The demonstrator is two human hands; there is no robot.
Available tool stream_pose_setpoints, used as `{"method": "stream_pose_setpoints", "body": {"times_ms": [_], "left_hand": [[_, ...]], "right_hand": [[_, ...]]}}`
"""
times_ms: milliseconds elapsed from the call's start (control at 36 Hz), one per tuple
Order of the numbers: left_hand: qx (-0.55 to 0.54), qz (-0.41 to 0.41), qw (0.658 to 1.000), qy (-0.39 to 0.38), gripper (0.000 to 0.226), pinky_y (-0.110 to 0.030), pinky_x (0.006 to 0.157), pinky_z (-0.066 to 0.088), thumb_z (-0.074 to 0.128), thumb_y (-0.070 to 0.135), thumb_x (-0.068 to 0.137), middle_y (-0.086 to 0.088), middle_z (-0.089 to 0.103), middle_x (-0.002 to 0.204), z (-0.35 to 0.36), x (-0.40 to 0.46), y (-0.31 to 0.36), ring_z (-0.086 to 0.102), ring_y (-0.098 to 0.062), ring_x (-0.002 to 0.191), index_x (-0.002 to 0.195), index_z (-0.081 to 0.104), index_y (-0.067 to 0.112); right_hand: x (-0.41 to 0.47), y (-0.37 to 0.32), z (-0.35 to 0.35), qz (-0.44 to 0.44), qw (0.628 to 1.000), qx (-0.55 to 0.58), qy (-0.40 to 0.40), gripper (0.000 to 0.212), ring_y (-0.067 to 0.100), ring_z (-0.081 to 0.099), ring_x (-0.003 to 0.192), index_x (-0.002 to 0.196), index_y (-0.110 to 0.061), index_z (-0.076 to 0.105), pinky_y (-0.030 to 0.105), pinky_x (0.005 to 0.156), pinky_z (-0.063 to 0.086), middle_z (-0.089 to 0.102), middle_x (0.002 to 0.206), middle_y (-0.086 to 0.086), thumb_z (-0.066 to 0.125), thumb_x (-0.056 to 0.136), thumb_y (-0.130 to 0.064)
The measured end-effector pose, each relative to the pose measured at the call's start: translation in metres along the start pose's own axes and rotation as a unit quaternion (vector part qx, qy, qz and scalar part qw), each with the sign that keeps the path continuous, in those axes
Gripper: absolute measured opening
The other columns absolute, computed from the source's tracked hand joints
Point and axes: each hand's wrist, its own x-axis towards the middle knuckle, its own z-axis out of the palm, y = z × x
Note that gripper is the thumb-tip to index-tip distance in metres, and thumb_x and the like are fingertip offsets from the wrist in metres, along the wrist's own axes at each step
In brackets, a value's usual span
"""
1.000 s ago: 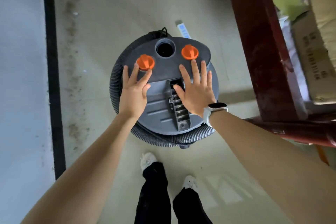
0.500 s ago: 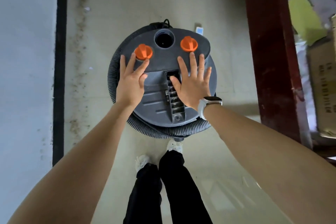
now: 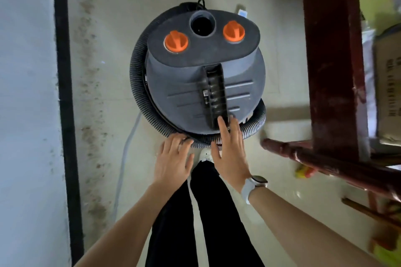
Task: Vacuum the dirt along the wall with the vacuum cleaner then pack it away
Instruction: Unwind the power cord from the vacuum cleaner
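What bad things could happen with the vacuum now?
The hose is only looped loosely round the vacuum, so it might slip off when it is moved. A pale cable trails on the floor by the feet and could trip someone. Dirt still shows along the wall, so packing away now may leave it behind.

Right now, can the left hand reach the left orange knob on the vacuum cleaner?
Probably yes. The left hand is open at the hose, and nothing lies between it and the left orange knob on the vacuum cleaner.
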Motion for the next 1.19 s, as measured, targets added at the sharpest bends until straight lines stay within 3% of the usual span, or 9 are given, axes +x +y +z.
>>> {"method": "stream_pose_setpoints", "body": {"times_ms": [167, 222, 361, 556, 611, 694, 806, 944, 1194], "left_hand": [[0.079, 0.112, 0.990, -0.030, 0.037, -0.039, 0.080, 0.050, 0.044, 0.021, 0.086, -0.005, 0.064, 0.114, 0.008, 0.011, 0.005, 0.049, -0.023, 0.107, 0.113, 0.067, 0.011], [0.099, 0.122, 0.987, -0.029, 0.036, -0.038, 0.080, 0.046, 0.044, 0.019, 0.083, -0.003, 0.065, 0.107, 0.013, 0.016, 0.007, 0.048, -0.022, 0.105, 0.109, 0.069, 0.011], [0.127, 0.093, 0.987, -0.024, 0.018, -0.036, 0.079, 0.038, 0.078, 0.005, 0.063, -0.001, 0.060, 0.074, 0.017, 0.030, 0.013, 0.055, -0.024, 0.080, 0.075, 0.066, 0.013], [0.017, 0.102, 0.995, 0.007, 0.004, -0.038, 0.084, 0.042, 0.062, 0.009, 0.082, -0.006, 0.057, 0.076, 0.000, 0.021, 0.009, 0.056, -0.028, 0.071, 0.078, 0.063, 0.007], [0.010, 0.112, 0.994, 0.001, 0.011, -0.040, 0.087, 0.043, 0.055, 0.013, 0.086, -0.005, 0.058, 0.077, -0.007, 0.019, 0.010, 0.055, -0.028, 0.072, 0.080, 0.062, 0.007], [0.023, 0.101, 0.994, -0.023, 0.014, -0.039, 0.087, 0.043, 0.052, 0.016, 0.086, -0.004, 0.058, 0.075, -0.015, 0.017, 0.009, 0.056, -0.027, 0.070, 0.080, 0.062, 0.008], [0.025, 0.077, 0.994, -0.074, 0.024, -0.039, 0.078, 0.047, 0.050, 0.029, 0.084, -0.002, 0.063, 0.077, -0.017, 0.035, 0.026, 0.060, -0.027, 0.072, 0.086, 0.065, 0.011], [-0.047, 0.118, 0.986, -0.107, 0.036, -0.030, 0.055, 0.050, 0.046, 0.035, 0.089, -0.003, 0.065, 0.074, -0.023, 0.066, 0.072, 0.061, -0.022, 0.061, 0.090, 0.070, 0.008], [-0.067, 0.077, 0.995, 0.017, 0.030, -0.024, 0.054, 0.045, 0.050, 0.032, 0.090, -0.002, 0.065, 0.073, -0.063, 0.086, 0.089, 0.059, -0.020, 0.057, 0.082, 0.069, 0.010]], "right_hand": [[-0.039, 0.016, 0.019, 0.016, 1.000, -0.025, 0.002, 0.050, 0.031, 0.054, 0.115, 0.134, -0.015, 0.043, 0.048, 0.091, 0.052, 0.052, 0.131, 0.012, 0.052, 0.085, -0.016], [-0.039, 0.021, 0.023, 0.019, 0.999, -0.037, -0.003, 0.057, 0.031, 0.056, 0.112, 0.131, -0.014, 0.048, 0.045, 0.086, 0.054, 0.055, 0.125, 0.010, 0.066, 0.078, -0.009], [-0.028, 0.026, 0.020, 0.008, 0.997, -0.078, 0.005, 0.052, 0.032, 0.062, 0.093, 0.115, -0.018, 0.065, 0.043, 0.072, 0.055, 0.059, 0.107, 0.010, 0.079, 0.066, -0.005], [-0.027, 0.043, 0.013, -0.036, 0.998, -0.055, 0.006, 0.019, 0.032, 0.061, 0.095, 0.097, -0.015, 0.066, 0.043, 0.078, 0.052, 0.061, 0.102, 0.008, 0.068, 0.078, -0.020], [-0.028, 0.054, 0.002, -0.045, 0.998, -0.046, 0.006, 0.025, 0.029, 0.063, 0.093, 0.089, -0.014, 0.065, 0.044, 0.082, 0.052, 0.063, 0.092, 0.003, 0.050, 0.083, -0.032], [-0.030, 0.077, -0.011, -0.035, 0.996, -0.061, 0.048, 0.030, 0.028, 0.064, 0.079, 0.077, -0.011, 0.065, 0.040, 0.078, 0.052, 0.061, 0.078, 0.003, 0.047, 0.082, -0.035], [-0.031, 0.111, -0.037, -0.055, 0.985, -0.106, 0.122, 0.031, 0.023, 0.057, 0.081, 0.079, -0.010, 0.066, 0.033, 0.077, 0.037, 0.060, 0.079, 0.003, 0.049, 0.086, -0.034], [-0.010, 0.105, -0.068, -0.110, 0.973, -0.080, 0.187, 0.025, 0.019, 0.048, 0.087, 0.082, -0.008, 0.067, 0.037, 0.072, 0.047, 0.061, 0.083, 0.007, 0.055, 0.087, -0.028], [0.014, 0.102, -0.113, -0.075, 0.979, -0.046, 0.186, 0.030, 0.019, 0.046, 0.094, 0.085, -0.005, 0.065, 0.038, 0.075, 0.050, 0.065, 0.089, 0.010, 0.052, 0.087, -0.032]]}}
